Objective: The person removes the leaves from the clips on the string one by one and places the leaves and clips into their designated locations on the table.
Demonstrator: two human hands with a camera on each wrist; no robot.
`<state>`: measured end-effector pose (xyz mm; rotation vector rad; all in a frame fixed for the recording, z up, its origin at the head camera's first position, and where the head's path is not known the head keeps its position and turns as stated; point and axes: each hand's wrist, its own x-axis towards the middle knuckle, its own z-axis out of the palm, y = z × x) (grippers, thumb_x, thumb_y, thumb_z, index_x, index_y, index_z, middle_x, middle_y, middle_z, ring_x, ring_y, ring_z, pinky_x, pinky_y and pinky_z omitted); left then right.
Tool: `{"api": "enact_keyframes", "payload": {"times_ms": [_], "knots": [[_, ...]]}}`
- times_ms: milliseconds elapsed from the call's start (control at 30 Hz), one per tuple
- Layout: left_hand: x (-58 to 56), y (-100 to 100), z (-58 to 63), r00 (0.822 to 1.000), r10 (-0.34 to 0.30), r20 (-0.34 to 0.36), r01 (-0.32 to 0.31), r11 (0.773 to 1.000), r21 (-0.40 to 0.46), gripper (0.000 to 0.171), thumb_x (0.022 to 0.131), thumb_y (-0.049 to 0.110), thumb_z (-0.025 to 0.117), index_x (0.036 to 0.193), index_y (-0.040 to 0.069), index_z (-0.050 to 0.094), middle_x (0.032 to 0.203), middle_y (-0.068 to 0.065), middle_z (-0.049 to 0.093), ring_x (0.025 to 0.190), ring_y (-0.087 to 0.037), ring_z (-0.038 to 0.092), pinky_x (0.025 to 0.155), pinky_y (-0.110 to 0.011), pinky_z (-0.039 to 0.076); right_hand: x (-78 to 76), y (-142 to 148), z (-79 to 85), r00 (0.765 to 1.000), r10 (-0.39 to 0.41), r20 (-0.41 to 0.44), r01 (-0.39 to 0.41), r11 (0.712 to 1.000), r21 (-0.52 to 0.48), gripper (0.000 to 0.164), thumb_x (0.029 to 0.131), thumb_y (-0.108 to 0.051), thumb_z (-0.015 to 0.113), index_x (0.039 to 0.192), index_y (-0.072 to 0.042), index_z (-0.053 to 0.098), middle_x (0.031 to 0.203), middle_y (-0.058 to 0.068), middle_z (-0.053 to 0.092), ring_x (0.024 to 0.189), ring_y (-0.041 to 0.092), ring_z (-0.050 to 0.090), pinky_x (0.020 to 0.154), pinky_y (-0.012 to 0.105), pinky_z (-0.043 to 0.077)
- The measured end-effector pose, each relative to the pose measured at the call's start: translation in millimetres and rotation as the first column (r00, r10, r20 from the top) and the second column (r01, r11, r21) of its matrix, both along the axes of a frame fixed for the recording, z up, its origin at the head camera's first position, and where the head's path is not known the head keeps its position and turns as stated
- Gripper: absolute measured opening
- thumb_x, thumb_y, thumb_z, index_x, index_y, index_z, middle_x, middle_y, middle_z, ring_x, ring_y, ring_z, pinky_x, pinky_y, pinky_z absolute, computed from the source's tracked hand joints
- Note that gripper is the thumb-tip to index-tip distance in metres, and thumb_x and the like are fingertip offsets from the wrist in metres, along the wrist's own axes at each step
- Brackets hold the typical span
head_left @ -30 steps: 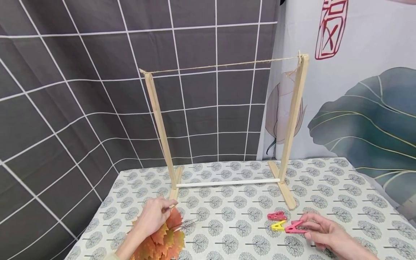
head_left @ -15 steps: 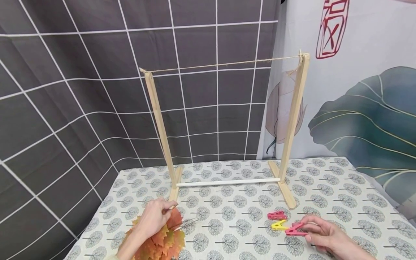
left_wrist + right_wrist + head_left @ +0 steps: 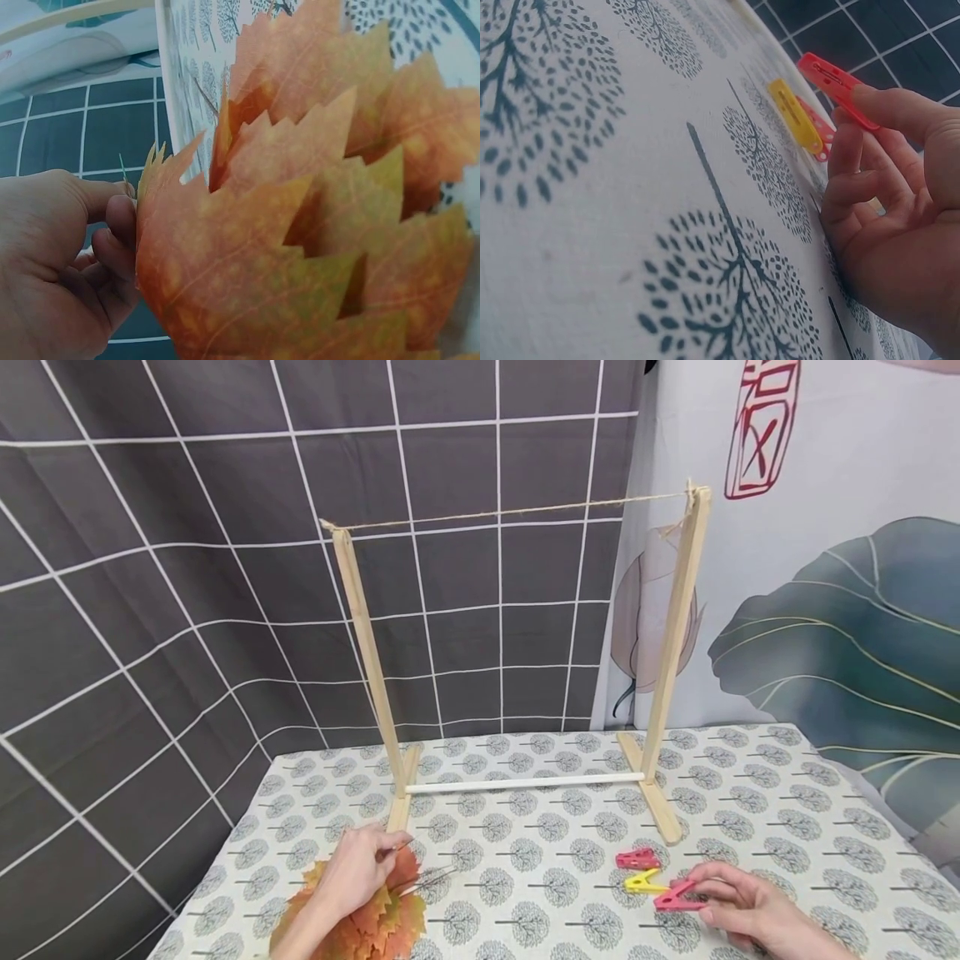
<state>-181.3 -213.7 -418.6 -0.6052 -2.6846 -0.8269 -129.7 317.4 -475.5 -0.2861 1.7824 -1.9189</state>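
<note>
My left hand (image 3: 358, 870) pinches an orange autumn leaf (image 3: 225, 262) at its stem end between thumb and finger. It is over a pile of orange and yellow-green leaves (image 3: 375, 922) at the front left of the table; the wrist and forearm cover part of the pile. At the front right, my right hand (image 3: 742, 902) holds a red clothespin (image 3: 677, 897) between thumb and fingertips. In the right wrist view the red clothespin (image 3: 836, 86) points away from the hand. A yellow clothespin (image 3: 645, 882) and another red clothespin (image 3: 637, 858) lie just beyond it on the cloth.
Behind the hands stands a wooden frame with two posts (image 3: 367, 643), a white bottom rod (image 3: 525, 782) and a twine line (image 3: 517, 511) strung across its top. A tree-print tablecloth (image 3: 555, 835) covers the table. Dark checked fabric (image 3: 465, 635) hangs behind.
The red clothespin in my right hand has dipped slightly towards me. My left forearm has shifted a little, showing more leaves on its left. The frame and the other clothespins stay put.
</note>
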Motion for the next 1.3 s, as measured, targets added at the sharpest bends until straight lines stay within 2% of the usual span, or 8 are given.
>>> {"api": "enact_keyframes", "payload": {"times_ms": [233,267,367,600,933,1133,1233,1300], "knots": [[2.5,2,-2.6,0.999,0.032,0.021,-0.032,0.999,-0.007,0.029,0.076,-0.01,0.076,0.1,0.007,0.08,0.074,0.003,0.062,0.055,0.0,0.043,0.041,-0.022,0.04,0.0,0,-0.7,1.0,0.025,-0.002,-0.025,0.999,-0.028,0.028,0.102,-0.002,0.051,0.122,-0.018,0.061,0.119,0.006,0.068,0.053,0.031,0.026,0.045,0.037,0.02],[2.6,2,-3.2,0.999,0.042,0.017,-0.042,0.999,-0.019,0.028,0.076,-0.008,0.077,0.099,0.008,0.08,0.074,0.005,0.062,0.055,0.0,0.042,0.047,-0.024,0.044,0.0,-1,-0.7,1.0,0.025,-0.005,-0.025,0.999,-0.025,0.028,0.102,-0.002,0.051,0.122,-0.018,0.061,0.119,0.006,0.068,0.054,0.033,0.025,0.045,0.037,0.02],[3.3,3,-4.9,0.998,0.051,0.034,-0.051,0.998,-0.024,0.028,0.076,-0.007,0.078,0.099,0.01,0.08,0.077,0.005,0.063,0.055,0.0,0.042,0.047,-0.027,0.045,0.4,-1,-0.6,1.0,0.023,-0.009,-0.023,1.0,-0.019,0.028,0.102,-0.002,0.05,0.122,-0.018,0.061,0.119,0.006,0.068,0.055,0.036,0.024,0.044,0.038,0.019],[2.4,3,-8.9,0.997,0.028,0.065,-0.028,1.0,-0.004,0.027,0.077,-0.01,0.074,0.098,0.006,0.08,0.082,0.0,0.065,0.055,-0.001,0.042,0.042,-0.021,0.039,1.4,-2,-0.6,1.0,0.012,-0.015,-0.012,1.0,0.0,0.027,0.102,-0.002,0.051,0.122,-0.017,0.061,0.119,0.006,0.068,0.054,0.039,0.021,0.043,0.038,0.019],[1.8,2,-13.2,0.997,0.017,0.079,-0.018,1.0,0.016,0.029,0.077,-0.014,0.071,0.098,0.004,0.08,0.082,-0.003,0.066,0.054,-0.002,0.043,0.038,-0.022,0.04,2.0,-6,-1.5,0.999,0.025,-0.04,-0.026,1.0,-0.009,0.029,0.101,0.0,0.053,0.123,-0.015,0.063,0.117,0.009,0.069,0.055,0.044,0.015,0.043,0.043,0.015],[1.5,2,-14.8,0.997,0.028,0.077,-0.029,1.0,0.008,0.029,0.077,-0.013,0.072,0.095,0.008,0.08,0.082,-0.001,0.065,0.058,-0.003,0.045,0.041,-0.022,0.041,2.2,-7,-4.6,0.998,0.048,-0.05,-0.051,0.997,-0.054,0.032,0.099,0.004,0.053,0.125,-0.011,0.062,0.119,0.012,0.068,0.048,0.036,0.016,0.042,0.042,0.012],[1.4,1,-15.2,0.997,0.032,0.074,-0.033,0.999,0.006,0.028,0.077,-0.012,0.072,0.093,0.01,0.081,0.081,0.001,0.064,0.06,-0.003,0.047,0.043,-0.021,0.041,2.6,-8,-5.9,0.998,0.05,-0.044,-0.053,0.996,-0.075,0.033,0.098,0.006,0.054,0.125,-0.01,0.062,0.12,0.011,0.068,0.045,0.019,0.029,0.039,0.032,0.021],[1.4,1,-15.3,0.997,0.033,0.07,-0.033,0.999,0.004,0.027,0.077,-0.012,0.072,0.092,0.01,0.08,0.081,0.002,0.063,0.061,-0.003,0.047,0.044,-0.021,0.042,2.4,-9,-6.5,0.997,0.056,-0.05,-0.06,0.994,-0.091,0.033,0.097,0.007,0.055,0.126,-0.009,0.061,0.122,0.01,0.068,0.053,0.008,0.045,0.042,0.024,0.031]]}}
